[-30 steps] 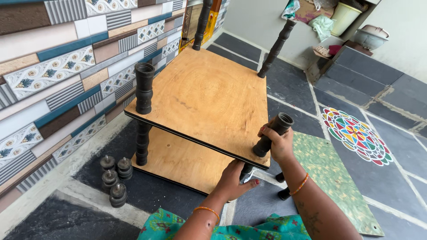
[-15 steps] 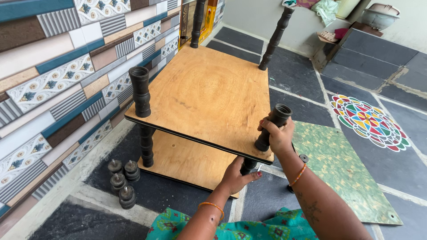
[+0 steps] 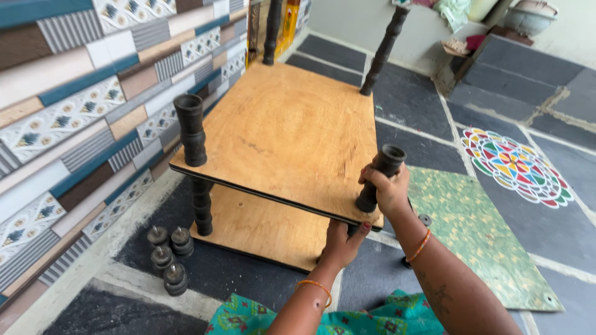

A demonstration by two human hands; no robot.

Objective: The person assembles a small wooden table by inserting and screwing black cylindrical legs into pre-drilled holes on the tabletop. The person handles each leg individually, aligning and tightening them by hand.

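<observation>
My right hand clamps the black turned post, which stands nearly upright, hollow end up, at the near corner of the upper wooden shelf. My left hand grips the post section beneath that corner.

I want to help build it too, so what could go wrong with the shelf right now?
1. The right hand grips the black post on top of the upper wooden board while the left hand reaches underneath. If the post is twisted crookedly, it might jam.
2. The left hand's fingers sit at the board's edge, so they might get pinched.
3. The small black feet lie loose on the floor and might trip someone.
</observation>
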